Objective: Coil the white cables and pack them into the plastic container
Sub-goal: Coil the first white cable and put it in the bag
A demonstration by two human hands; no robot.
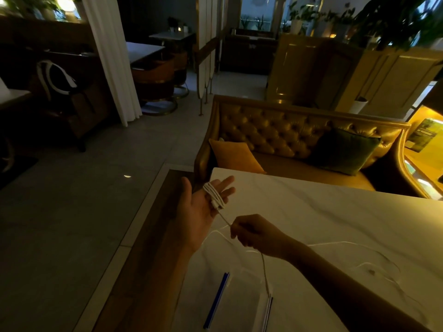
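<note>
My left hand [202,207] is held palm up over the table's left edge, fingers straight. Several turns of a white cable [214,197] are wound around its fingers. From that coil the cable runs down to my right hand [254,233], which pinches it between thumb and fingertips. The loose rest of the cable [354,245] trails in loops across the white marble table [335,212] to the right. A clear plastic container [242,298] with blue-edged sides sits on the table near me, below both hands.
A tufted golden sofa [275,133] with an orange cushion [233,155] and a green cushion [345,152] stands behind the table. The grey tiled floor [72,212] lies to the left. A white curtain [112,56] and dark chairs are further back.
</note>
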